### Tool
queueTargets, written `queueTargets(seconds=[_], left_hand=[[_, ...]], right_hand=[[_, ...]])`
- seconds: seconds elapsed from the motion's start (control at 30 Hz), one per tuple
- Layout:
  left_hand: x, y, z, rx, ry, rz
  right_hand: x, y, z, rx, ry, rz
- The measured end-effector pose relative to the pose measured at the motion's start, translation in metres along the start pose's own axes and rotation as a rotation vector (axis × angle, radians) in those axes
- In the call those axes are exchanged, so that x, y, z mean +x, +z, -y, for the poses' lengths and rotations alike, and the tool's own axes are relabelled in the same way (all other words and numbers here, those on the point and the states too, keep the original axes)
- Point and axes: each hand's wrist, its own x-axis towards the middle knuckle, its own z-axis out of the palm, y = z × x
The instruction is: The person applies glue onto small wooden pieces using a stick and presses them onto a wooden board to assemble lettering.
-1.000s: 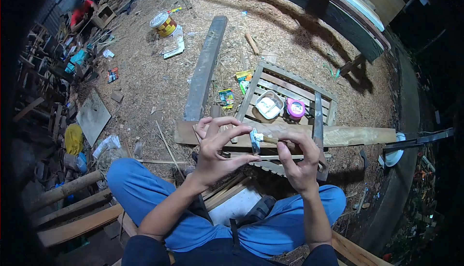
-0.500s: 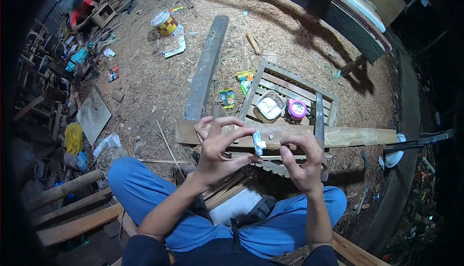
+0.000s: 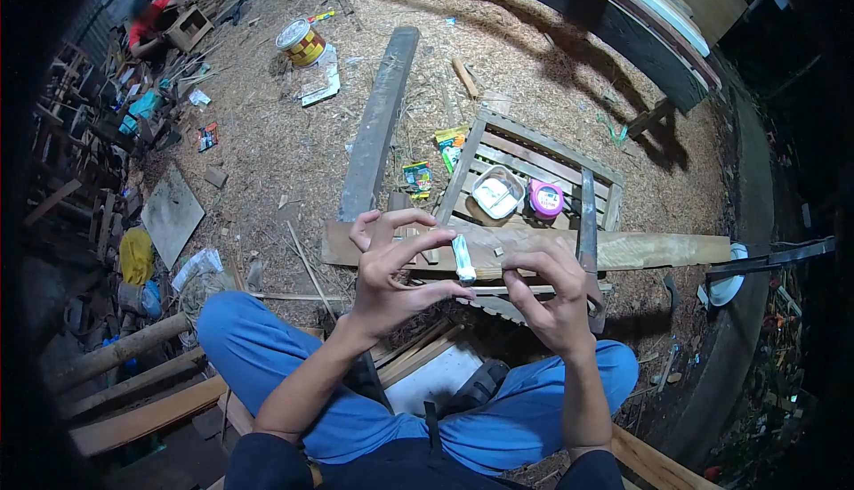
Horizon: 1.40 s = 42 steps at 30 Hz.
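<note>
My left hand [image 3: 391, 267] holds a small pale-blue strip with white on it [image 3: 463, 259] upright between thumb and forefinger. The strip is narrow, and a whitish lump shows at its lower end; its exact kind is unclear. To the right of it, my right hand [image 3: 553, 290] is closed in a pinch, apart from the strip. Whatever sits between those fingertips is too small to make out. Below both hands lies a long wooden plank [image 3: 663, 251], with a tiny wooden block [image 3: 498, 251] on it.
Beyond the plank, a slatted wooden frame [image 3: 480, 138] carries a white square container [image 3: 498, 194] and a pink round container [image 3: 545, 198]. A handsaw-like metal blade [image 3: 589, 223] crosses the frame's right side. A dark beam [image 3: 381, 125] and a paint bucket [image 3: 301, 42] stand farther off. A person [image 3: 151, 25] crouches far left.
The strip has turned and shifted slightly left and up in my left hand, showing more of its pale-blue face. My right hand has moved slightly left.
</note>
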Motion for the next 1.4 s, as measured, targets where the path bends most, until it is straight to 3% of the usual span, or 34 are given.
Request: queueTargets(seconds=[0.33,0.63,1.0,1.4], left_hand=[[0.003,0.000,-0.001,-0.001,0.002,-0.019],[0.003,-0.002,0.002,0.002,-0.015,-0.037],[0.002,-0.003,-0.002,0.086,0.120,-0.052],[0.003,-0.004,-0.004,0.055,0.049,-0.048]], right_hand=[[0.002,-0.005,0.001,-0.184,-0.045,-0.052],[0.003,-0.011,0.000,-0.197,-0.014,-0.056],[0.004,-0.009,-0.002,-0.184,-0.027,-0.033],[0.002,-0.010,-0.001,-0.152,-0.048,-0.024]])
